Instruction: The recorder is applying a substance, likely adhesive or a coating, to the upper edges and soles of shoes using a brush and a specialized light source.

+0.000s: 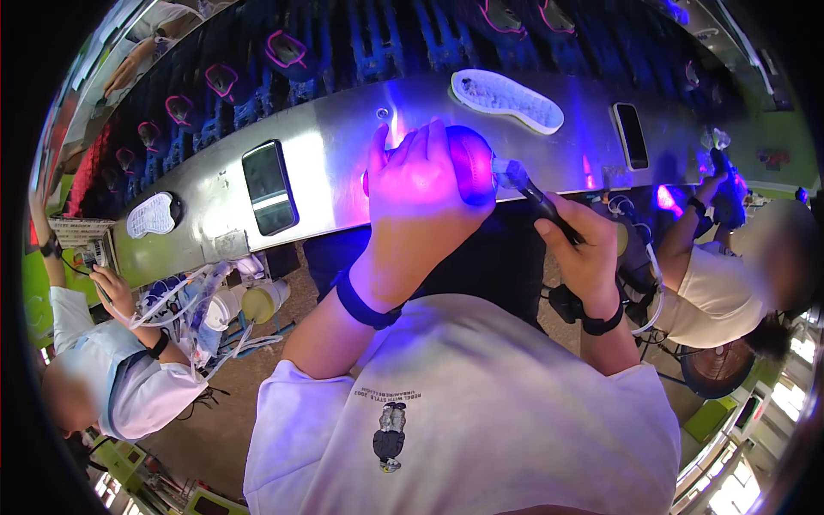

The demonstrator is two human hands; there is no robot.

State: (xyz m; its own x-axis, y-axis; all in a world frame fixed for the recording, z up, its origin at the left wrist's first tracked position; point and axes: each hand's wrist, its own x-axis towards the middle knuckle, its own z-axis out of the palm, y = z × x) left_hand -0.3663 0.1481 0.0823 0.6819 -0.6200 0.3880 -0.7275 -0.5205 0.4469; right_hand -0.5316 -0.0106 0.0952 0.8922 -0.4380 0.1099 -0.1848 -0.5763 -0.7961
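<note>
Largest in view is the dark conveyor [369, 43] with blue bars across the far side, bearing pink-edged shoe pieces [286, 50]. Along its near side runs the metal desk [339, 163], shiny under violet light. A co-worker [142, 378] sits at the left, another [717, 275] at the right, both well apart from the work.

The person's left grip [416, 184] lies over a rounded shoe upper [474, 167] at the near edge of the desk, clasping it from above with the fingers spread along it; the thumb is hidden. The upper sits under that palm, its curved end jutting out to the right. The pale sole [506, 101] lies beyond it on the desk, apart from both hands. The right grip [588, 245] is closed around the dark handle of a brush [549, 210], thumb and fingers together on it.

The step in hand looks like brushing something onto the upper; no coating can be made out. The next move probably calls for a steady upper and light, even pressure along its curve.

Nearby lie a larger-looking phone [269, 187] and another phone [631, 136]. Smallest is the pale brush head [511, 174], which appears to touch the upper's right end.
</note>
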